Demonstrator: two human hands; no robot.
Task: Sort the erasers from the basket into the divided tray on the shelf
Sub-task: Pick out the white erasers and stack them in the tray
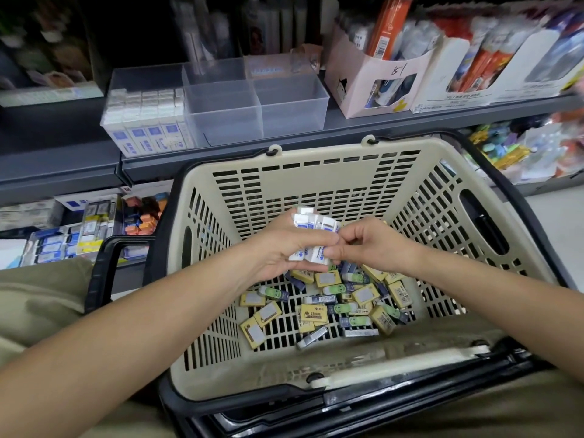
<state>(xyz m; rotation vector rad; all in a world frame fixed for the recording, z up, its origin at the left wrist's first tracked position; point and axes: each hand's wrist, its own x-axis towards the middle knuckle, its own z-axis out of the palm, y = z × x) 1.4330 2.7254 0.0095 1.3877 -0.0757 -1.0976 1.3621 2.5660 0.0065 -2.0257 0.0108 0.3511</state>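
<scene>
The left hand (284, 248) is curled round a bundle of white-and-blue erasers (311, 222), held above the middle of the basket (316, 172). The right hand (376, 245) pinches the bundle's right edge with fingertips and thumb; which single eraser it grips cannot be told.

The step looks like squaring the bundle before it is carried up. It would go best if the right hand aligns the ends so the left can clamp them as one block, since a loose one would drop back among the rest.

The matching kind already stands in rows in the left compartment of the divided tray (284, 99) on the shelf (379, 124), so that is probably the target. The compartments to its right look nearly bare.

Yellow erasers (313, 314) and green-sleeved erasers (275, 294) lie mixed on the basket floor, not yet sorted. The basket's far wall rises between the hands and the tray, so the bundle must be lifted over it. A pink carton (357, 90) stands just beside the tray on the right.
</scene>
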